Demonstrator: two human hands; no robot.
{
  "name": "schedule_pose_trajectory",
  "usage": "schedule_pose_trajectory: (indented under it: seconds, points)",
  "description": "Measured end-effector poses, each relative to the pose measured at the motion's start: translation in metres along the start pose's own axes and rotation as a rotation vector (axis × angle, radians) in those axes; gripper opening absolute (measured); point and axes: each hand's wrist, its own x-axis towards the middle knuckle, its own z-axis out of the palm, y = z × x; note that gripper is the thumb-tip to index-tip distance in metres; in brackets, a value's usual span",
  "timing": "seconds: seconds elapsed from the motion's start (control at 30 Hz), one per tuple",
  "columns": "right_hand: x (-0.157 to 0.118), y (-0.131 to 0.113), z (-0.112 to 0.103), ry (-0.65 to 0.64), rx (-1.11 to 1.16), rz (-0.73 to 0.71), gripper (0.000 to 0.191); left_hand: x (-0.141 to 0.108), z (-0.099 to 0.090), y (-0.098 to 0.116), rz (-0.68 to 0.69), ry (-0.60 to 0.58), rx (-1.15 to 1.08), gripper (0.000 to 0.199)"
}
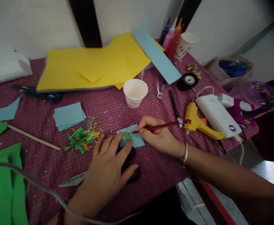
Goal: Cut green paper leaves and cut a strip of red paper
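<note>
My right hand [157, 134] is closed round a dark red pencil [165, 125], its tip at the edge of a small green piece [128, 136]. That piece lies on a light blue paper rectangle [139, 140]. The fingers of my left hand [111, 159] are spread, with fingertips resting on the green piece and the blue paper. Beneath my left hand are scissors [134, 173] with black handles, partly hidden; their blade shows at its left. Green and yellow paper shreds [83, 137] lie in a heap to the left of my left hand.
A paper cup [135, 93] stands behind my hands. Yellow sheets [92, 67] and a blue strip [157, 54] lie at the back. On the right are a yellow glue gun [194, 120], white power bank [217, 115] and black tape roll [188, 81]. Blue rectangles [69, 115] and a wooden stick [34, 137] lie left.
</note>
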Motion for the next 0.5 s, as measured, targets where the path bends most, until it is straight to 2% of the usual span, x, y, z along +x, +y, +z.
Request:
schedule_pose_trajectory:
  seconds: [0.2,0.5]
  points:
    - [0.0005,-0.0014,0.0004,-0.039,-0.11,-0.006,0.013,0.0006,-0.0008,0.0008,-0.013,-0.017,-0.005,0.05]
    - [0.0012,-0.0018,0.0027,-0.029,-0.143,-0.016,0.012,0.0011,-0.001,0.0018,-0.016,-0.012,-0.019,0.048]
